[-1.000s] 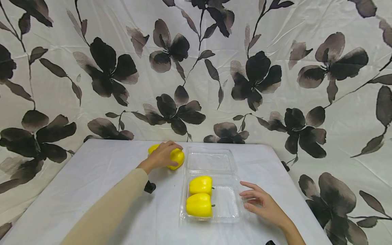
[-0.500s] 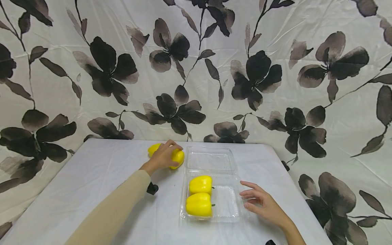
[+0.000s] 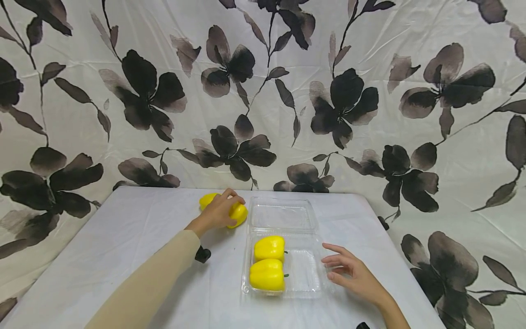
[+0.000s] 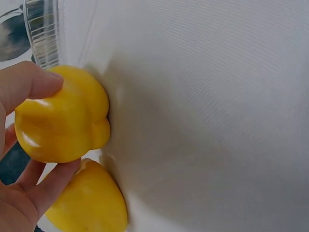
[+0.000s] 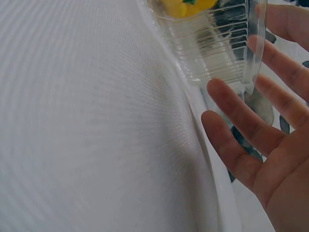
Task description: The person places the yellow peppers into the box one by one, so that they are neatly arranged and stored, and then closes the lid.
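My left hand grips a yellow bell pepper near the table's back, thumb on one side and fingers on the other. A second yellow bell pepper lies against those fingers, partly hidden by the hand in the head view. In the middle sits a clear plastic clamshell box, its lid folded back. Two yellow bell peppers, a rear one and a front one, lie side by side in its left half, stems pointing right. Beside the box's right wall, my right hand has its fingers spread and loosely bent, holding nothing.
The box lid lies flat behind the base, just right of the gripped pepper. A white cloth covers the table. Behind it hangs a curtain with dark flowers.
My left forearm and wrist have shifted slightly, while the hand stays around the pepper. The right hand, the box and the peppers in it look unchanged.
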Action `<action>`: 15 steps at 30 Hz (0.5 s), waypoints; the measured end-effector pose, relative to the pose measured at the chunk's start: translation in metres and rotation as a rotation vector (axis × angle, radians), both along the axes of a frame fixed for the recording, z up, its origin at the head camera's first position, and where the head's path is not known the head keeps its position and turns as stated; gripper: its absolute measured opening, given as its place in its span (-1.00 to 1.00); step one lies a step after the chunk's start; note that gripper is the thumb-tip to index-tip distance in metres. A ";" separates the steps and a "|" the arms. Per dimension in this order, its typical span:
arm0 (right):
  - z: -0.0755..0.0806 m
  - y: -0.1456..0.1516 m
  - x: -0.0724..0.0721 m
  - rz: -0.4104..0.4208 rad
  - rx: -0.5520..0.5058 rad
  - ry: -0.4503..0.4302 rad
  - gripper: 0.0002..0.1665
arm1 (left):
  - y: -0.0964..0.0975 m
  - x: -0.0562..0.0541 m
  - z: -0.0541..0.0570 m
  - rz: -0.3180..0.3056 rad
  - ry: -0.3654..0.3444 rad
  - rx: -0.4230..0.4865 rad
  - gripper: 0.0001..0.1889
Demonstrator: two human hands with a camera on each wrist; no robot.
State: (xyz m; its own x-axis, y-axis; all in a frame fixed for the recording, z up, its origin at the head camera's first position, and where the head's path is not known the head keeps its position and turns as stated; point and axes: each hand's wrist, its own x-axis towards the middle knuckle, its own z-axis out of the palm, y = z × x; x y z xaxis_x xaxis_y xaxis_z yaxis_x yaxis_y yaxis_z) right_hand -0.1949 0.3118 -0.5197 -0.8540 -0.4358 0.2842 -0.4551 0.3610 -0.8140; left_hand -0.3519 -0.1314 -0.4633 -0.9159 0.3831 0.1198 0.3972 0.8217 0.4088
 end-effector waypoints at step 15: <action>-0.002 0.000 -0.001 0.011 -0.002 0.009 -0.64 | -0.007 0.006 -0.004 -0.048 0.085 0.041 -0.35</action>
State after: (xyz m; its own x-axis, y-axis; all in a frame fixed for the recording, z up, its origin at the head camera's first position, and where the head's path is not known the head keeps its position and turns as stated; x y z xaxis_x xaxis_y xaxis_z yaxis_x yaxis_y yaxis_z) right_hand -0.1957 0.3122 -0.5219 -0.8464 -0.4448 0.2928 -0.4666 0.3542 -0.8105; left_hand -0.3458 -0.1383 -0.4676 -0.8826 0.4192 0.2127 0.4700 0.7842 0.4052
